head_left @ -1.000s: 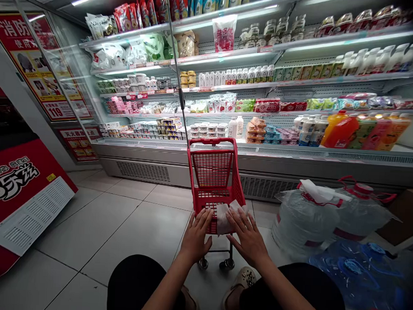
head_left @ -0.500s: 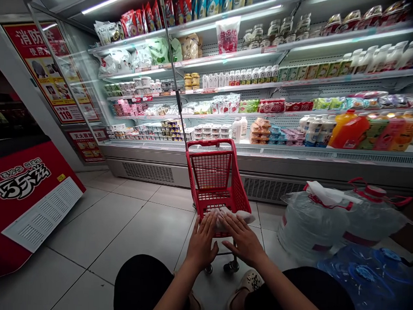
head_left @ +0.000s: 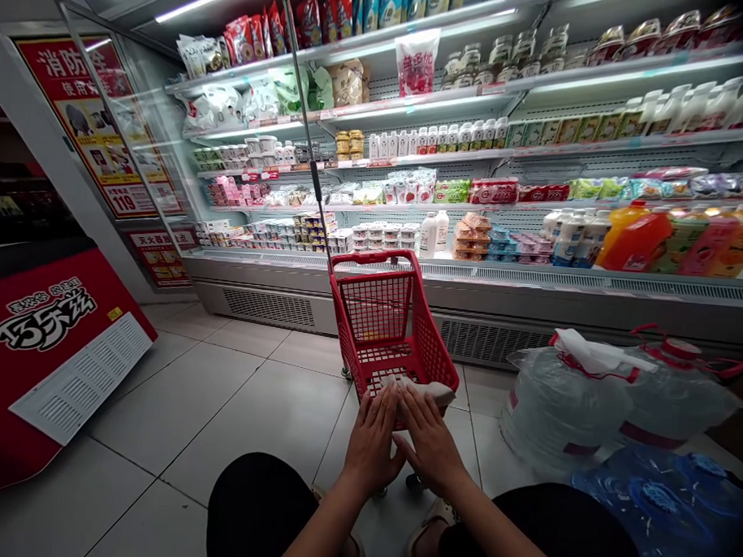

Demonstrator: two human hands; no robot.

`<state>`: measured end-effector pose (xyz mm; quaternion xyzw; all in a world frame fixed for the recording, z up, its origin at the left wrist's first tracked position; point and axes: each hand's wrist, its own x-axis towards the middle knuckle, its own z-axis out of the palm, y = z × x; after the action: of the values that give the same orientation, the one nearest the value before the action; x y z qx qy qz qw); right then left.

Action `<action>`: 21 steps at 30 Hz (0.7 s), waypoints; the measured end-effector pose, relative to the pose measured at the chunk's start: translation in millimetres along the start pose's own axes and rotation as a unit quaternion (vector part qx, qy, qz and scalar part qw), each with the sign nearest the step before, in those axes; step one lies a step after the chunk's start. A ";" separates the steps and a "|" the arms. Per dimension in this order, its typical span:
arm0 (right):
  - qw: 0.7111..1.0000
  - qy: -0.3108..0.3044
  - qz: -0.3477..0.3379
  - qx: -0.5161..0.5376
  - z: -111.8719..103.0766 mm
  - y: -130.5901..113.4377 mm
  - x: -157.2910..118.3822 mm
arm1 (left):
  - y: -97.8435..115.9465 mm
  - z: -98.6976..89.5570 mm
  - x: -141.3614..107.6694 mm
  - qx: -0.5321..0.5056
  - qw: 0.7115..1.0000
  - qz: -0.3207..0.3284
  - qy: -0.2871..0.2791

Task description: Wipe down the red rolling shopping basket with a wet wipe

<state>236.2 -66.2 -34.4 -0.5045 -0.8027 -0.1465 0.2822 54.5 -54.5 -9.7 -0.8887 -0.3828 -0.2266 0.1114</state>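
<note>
Left hand [head_left: 374, 448] and right hand [head_left: 432, 443]: open, fingers extended, palms down on white cloth [head_left: 436, 391] at the near rim of red shopping cart [head_left: 376, 299]. Grip on cloth: cannot be determined.

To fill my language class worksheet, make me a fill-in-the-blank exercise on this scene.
1. The shopping cart is coloured ____.
2. The pale cloth at its near end has ____ hands on it.
3. Of the left hand and right hand, the one nearer the large clear jugs is the ____ one.
4. The three-digit number on the wall poster is ____.

Missing words: red; two; right; 119
</note>
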 end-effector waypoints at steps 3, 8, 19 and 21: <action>0.999 -0.011 -0.038 0.002 -1.2 0.3 0.0 | -2.9 -3.2 -2.4 -0.001 1.000 -0.003 -0.003; 0.999 -0.027 -0.017 -0.005 -14.9 48.7 -10.4 | -3.4 -9.2 0.5 -0.016 0.999 0.006 -0.038; 0.997 0.029 0.067 0.000 -1.7 25.4 -11.2 | 25.8 9.5 17.8 -0.040 0.999 0.016 0.001; 0.999 0.012 0.031 0.014 -3.7 16.2 -8.9 | 13.9 2.3 23.4 -0.045 0.998 0.035 0.001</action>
<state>254.7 -67.4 -37.7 -0.5232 -0.7855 -0.1324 0.3030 79.6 -48.5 -0.7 -0.9055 -0.3402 -0.2410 0.0793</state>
